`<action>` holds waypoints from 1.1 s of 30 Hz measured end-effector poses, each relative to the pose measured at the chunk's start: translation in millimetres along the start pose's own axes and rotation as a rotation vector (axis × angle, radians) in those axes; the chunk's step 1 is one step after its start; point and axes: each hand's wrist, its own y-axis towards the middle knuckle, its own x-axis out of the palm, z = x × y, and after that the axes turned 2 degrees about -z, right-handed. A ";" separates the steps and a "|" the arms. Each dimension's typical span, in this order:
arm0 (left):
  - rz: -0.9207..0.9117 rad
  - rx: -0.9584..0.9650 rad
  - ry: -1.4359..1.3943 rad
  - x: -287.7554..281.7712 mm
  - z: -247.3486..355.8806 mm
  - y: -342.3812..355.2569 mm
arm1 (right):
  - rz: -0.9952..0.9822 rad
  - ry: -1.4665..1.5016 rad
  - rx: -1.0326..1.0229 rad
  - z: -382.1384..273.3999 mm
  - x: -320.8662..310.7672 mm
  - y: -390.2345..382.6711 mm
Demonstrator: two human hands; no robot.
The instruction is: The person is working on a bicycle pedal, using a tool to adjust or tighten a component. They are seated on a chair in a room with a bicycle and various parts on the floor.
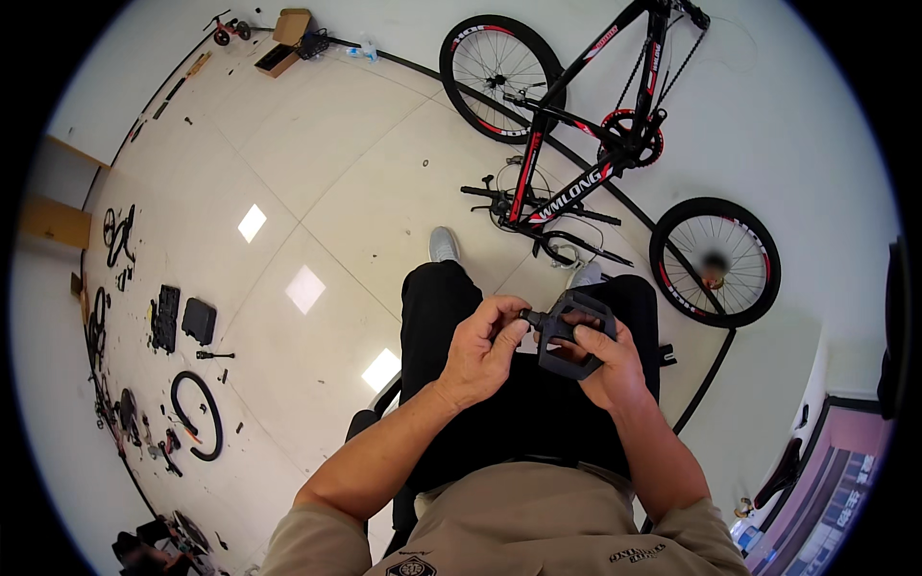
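Both hands on a black bicycle pedal, an opened box and a tool case lying farther off

The black bicycle pedal (550,338) is at the centre of the frame, above the seated person's black trousers (437,322). The left hand (483,353) pinches the pedal's spindle end (529,316) between thumb and fingers. The right hand (611,367) grips the pedal body from its right side, with the thumb over the cage.

Containers lie toward the left. At the upper left, a brown cardboard box (278,61) sits on the pale tiled floor (351,182) with its lid raised; its inside is dark, and its contents cannot be made out. A black bundle (313,43) lies just beside it. At mid-left, a black tool case (166,319) shows moulded recesses, though the pieces in them are too small to identify. Just to its right is a black case-like block (199,321), and I cannot tell whether the two are joined. Below them lies a curved black tyre (217,422).

At the upper right, a black-and-red bicycle frame (573,195) stands by the white wall, with one spoked wheel (496,81) to its left and another (706,252) to its lower right.
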 end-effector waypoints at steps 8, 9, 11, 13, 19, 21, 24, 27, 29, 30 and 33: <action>0.010 0.016 -0.001 1.8 0.5 0.0 | -0.031 -0.047 0.030 -7.6 6.7 1.6; 0.006 0.021 -0.001 1.4 4.0 0.3 | -0.027 -0.048 0.030 -7.0 7.2 1.8; -0.003 0.022 -0.002 1.2 3.9 0.6 | -0.028 -0.050 0.028 -7.0 4.3 0.9; -0.004 0.033 0.027 1.1 1.6 1.2 | -0.043 -0.044 0.024 -5.5 1.6 1.9; 0.026 -0.001 0.084 2.7 6.3 2.0 | -0.011 -0.151 0.010 -4.5 5.7 -0.7; 0.025 -0.052 0.074 2.6 9.8 3.8 | -0.017 -0.186 0.004 -2.8 1.6 0.2; 0.035 -0.139 0.048 3.4 9.9 5.0 | -0.033 -0.155 0.027 -5.9 6.8 -0.3; 0.067 -0.235 -0.077 3.7 10.3 6.8 | -0.116 -0.077 0.049 -9.6 9.5 0.7; 0.102 -0.288 -0.193 3.2 9.8 8.5 | -0.169 -0.020 0.050 -12.1 9.7 2.0; 0.123 -0.305 -0.252 1.8 8.1 9.9 | -0.184 0.010 0.045 -13.6 10.8 3.3; 0.151 -0.332 -0.345 0.3 3.5 12.4 | -0.184 0.035 0.035 -17.1 6.7 7.6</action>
